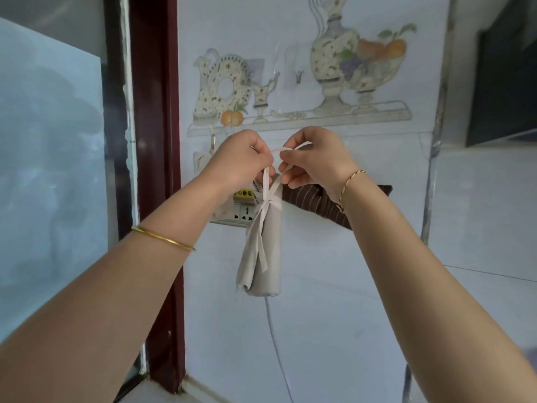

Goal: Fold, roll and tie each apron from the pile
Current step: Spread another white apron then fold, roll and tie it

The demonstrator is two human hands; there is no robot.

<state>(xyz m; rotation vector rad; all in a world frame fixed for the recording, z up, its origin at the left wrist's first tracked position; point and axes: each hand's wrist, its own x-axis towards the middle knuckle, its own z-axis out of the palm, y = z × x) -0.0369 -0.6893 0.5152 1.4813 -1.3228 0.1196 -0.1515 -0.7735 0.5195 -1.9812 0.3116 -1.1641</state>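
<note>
- A rolled grey apron (pixel 266 251) hangs upright in front of a tiled wall (pixel 334 257), bound near its top by a white tie (pixel 265 207).
- The left hand (pixel 239 161) pinches the tie strands above the roll, fingers curled.
- The right hand (pixel 315 158) pinches a loop of the same tie, just beside the left.
- A striped brown cloth (pixel 313 200) hangs behind, near a wall socket (pixel 242 212).

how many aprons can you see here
2: a rolled grey apron hanging by its white strap from both hands, and a brown striped apron behind the right hand. More may be out of view.
</note>
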